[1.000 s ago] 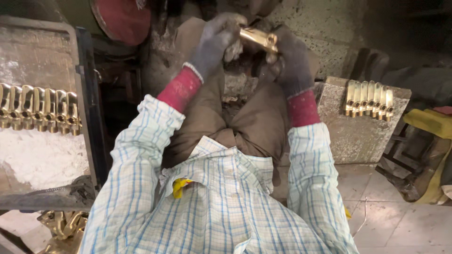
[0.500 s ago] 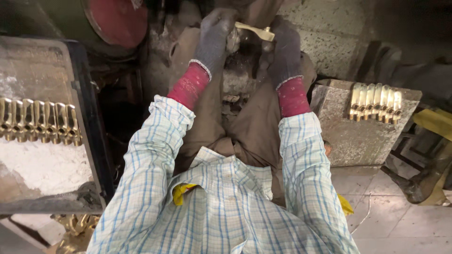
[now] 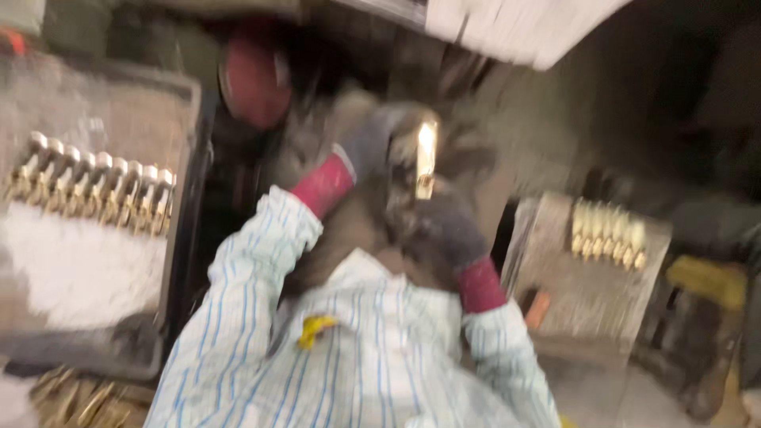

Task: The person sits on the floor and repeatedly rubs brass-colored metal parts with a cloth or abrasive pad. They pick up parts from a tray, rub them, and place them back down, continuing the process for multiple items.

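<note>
Blurry frame. My gloved left hand [image 3: 372, 147] and right hand [image 3: 440, 226] both closed on a brass piece [image 3: 426, 158], held upright over my lap. Brass rows sit on grimy tray [image 3: 95, 261] left, stone block [image 3: 587, 293] right.

We find little room around our left hand [image 3: 372, 147] and right hand [image 3: 444, 226]: a red disc [image 3: 250, 79] crowds the left, a tray [image 3: 178, 238] and a block [image 3: 587, 285] flank our arms.
</note>
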